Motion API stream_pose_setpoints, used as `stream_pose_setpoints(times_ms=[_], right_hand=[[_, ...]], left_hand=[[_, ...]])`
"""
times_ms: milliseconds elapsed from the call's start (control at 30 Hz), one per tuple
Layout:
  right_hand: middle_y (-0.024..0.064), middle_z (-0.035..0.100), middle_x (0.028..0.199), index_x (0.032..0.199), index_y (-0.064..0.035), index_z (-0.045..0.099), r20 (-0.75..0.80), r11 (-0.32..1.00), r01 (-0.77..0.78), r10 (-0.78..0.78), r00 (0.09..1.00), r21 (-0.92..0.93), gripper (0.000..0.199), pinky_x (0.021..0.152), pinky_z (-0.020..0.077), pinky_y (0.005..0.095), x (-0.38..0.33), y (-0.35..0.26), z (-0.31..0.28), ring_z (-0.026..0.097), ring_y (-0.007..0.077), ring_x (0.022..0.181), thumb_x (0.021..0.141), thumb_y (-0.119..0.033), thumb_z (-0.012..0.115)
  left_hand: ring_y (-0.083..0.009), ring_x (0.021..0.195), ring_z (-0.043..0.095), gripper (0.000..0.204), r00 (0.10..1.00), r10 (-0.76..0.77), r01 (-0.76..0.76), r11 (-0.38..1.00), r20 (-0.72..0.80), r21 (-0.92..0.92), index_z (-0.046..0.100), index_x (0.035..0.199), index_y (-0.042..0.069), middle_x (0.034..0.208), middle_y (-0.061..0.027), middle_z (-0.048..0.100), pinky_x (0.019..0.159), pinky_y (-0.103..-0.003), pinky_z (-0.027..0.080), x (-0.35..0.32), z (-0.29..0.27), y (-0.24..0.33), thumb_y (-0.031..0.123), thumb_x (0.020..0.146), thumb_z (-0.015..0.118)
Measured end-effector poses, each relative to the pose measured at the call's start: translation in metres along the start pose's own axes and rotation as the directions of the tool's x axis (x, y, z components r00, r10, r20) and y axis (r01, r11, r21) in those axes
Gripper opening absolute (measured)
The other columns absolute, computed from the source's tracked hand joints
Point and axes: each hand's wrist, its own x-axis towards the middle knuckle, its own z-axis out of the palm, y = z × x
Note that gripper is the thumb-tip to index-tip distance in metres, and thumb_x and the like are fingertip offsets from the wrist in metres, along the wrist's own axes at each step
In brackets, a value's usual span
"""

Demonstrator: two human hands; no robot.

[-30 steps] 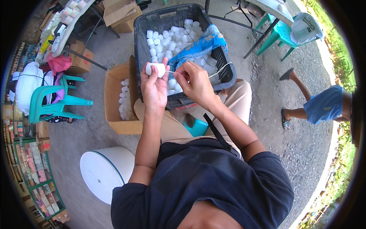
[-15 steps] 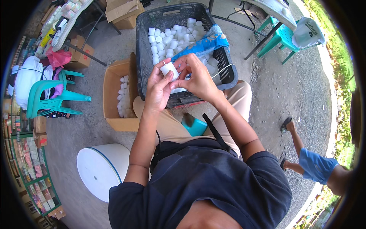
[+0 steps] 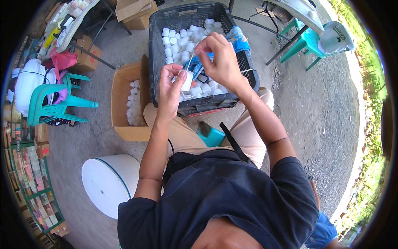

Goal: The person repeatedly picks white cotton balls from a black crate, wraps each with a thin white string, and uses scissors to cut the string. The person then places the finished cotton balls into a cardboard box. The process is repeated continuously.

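My left hand (image 3: 169, 94) is closed around a small white plastic cylinder (image 3: 187, 81), thumb on its side, over the near part of a black crate (image 3: 156, 45). Higher and to the right, my right hand (image 3: 222, 62) pinches the upper end of a thin white strip (image 3: 191, 62). The strip slants down to the top of the cylinder; whether it is fixed there I cannot tell. Many similar white cylinders (image 3: 182, 41) fill the crate below both hands. A blue patterned cloth (image 3: 238, 40) hangs over the crate's right side, partly behind my right hand.
Left of the crate stands a cardboard box (image 3: 132, 133) holding more white cylinders. A white drum (image 3: 103, 189) is at lower left. Green chairs (image 3: 62, 99) and tables (image 3: 304, 18) stand around. Another person in blue shorts (image 3: 322, 232) is at lower right.
My right hand has moved up and away from the cylinder, with the white strip now stretched between. The cylinder has dropped slightly and turned more upright. The other person has moved nearer behind my right shoulder.
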Motion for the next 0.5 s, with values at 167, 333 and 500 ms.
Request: stream_pose_setpoints(times_ms=[167,333,500], right_hand=[[0.0082,0.056,0.076,0.08,-0.0036,0.06,-0.029,0.999,-0.014,0.016,0.999,0.047,0.006,0.066,0.0435,0.0342,-0.015,-0.005,0.001,0.055,0.025,0.073,0.078,-0.004,0.066],[0.005,0.056,0.08,0.081,-0.0086,0.061,0.123,0.997,0.073,-0.068,0.99,-0.032,0.013,0.074,0.038,0.0344,-0.031,-0.017,-0.003,0.054,0.024,0.082,0.073,-0.007,0.071],[0.0039,0.057,0.085,0.082,-0.0093,0.058,0.061,0.993,0.106,-0.11,0.992,0.052,0.014,0.072,0.0367,0.0357,-0.039,-0.017,0.002,0.053,0.0245,0.082,0.073,-0.005,0.067]], left_hand=[[-0.0126,0.074,0.063,0.017,0.997,0.071,-0.069,0.994,-0.024,0.088,0.055,0.107,0.003,0.089,-0.0056,0.062,0.067,-0.024,0.051,0.002,0.001,-0.012,0.018,0.098,0.053],[-0.0109,0.07,0.062,0.021,0.996,-0.072,0.073,0.997,-0.052,0.008,0.057,0.101,0.001,0.093,-0.0061,0.063,0.062,-0.024,0.051,0.003,0.008,-0.002,0.022,0.097,0.055],[-0.0108,0.07,0.062,0.025,0.996,-0.07,0.067,0.996,-0.058,-0.061,0.06,0.099,-0.001,0.091,-0.0062,0.062,0.061,-0.024,0.052,0.002,0.01,-0.002,0.024,0.095,0.059]])
